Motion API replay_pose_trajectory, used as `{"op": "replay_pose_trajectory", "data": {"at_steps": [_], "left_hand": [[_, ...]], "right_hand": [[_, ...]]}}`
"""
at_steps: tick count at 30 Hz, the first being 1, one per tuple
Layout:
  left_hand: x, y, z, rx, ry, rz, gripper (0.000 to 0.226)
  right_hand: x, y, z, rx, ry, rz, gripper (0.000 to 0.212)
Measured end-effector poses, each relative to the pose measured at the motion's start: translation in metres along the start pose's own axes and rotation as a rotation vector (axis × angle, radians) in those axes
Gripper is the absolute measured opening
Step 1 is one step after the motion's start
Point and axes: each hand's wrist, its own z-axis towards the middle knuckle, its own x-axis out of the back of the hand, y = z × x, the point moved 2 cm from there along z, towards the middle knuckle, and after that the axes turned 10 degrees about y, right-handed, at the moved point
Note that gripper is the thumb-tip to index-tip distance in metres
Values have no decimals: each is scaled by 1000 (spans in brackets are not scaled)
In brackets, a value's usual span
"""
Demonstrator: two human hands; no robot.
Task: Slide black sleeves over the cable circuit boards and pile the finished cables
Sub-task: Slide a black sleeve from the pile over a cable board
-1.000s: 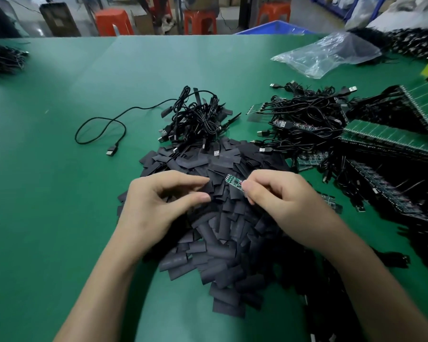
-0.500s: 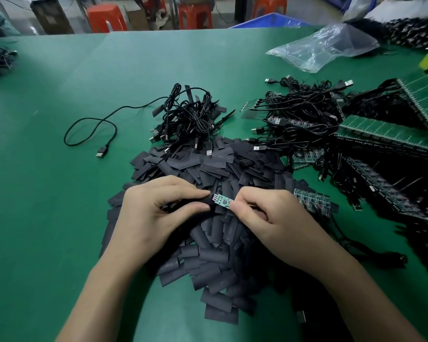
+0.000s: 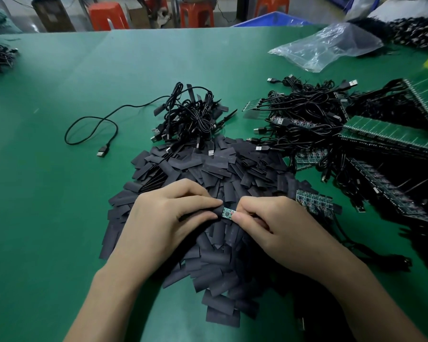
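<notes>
left hand point(image 3: 158, 218) pinches black sleeve point(image 3: 213, 215) | right hand point(image 3: 277, 225) pinches circuit board point(image 3: 226, 213) at sleeve mouth, above sleeve pile point(image 3: 220, 174) on desk point(image 3: 59, 193) | cable tangle point(image 3: 190, 119) beyond | hands closer than before, less board showing

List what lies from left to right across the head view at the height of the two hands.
green table → left hand → black sleeve it pinches → small circuit board → right hand pinching that board → strip of joined circuit boards → black cables
</notes>
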Motion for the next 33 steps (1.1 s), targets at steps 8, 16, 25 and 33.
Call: {"op": "replay_pose_trajectory", "data": {"at_steps": [8,16,25,33], "left_hand": [[-4,7,0,-2,-48,-82,22],[-5,6,3,77,16,-160,21],[-8,12,3,170,71,-224,20],[-12,13,2,206,60,-210,24]], "right_hand": [[-3,3,0,-17,-15,80,27],[3,6,-1,-117,17,350,22],[6,8,-2,-193,48,361,24],[5,4,-2,-189,123,352,22]]}}
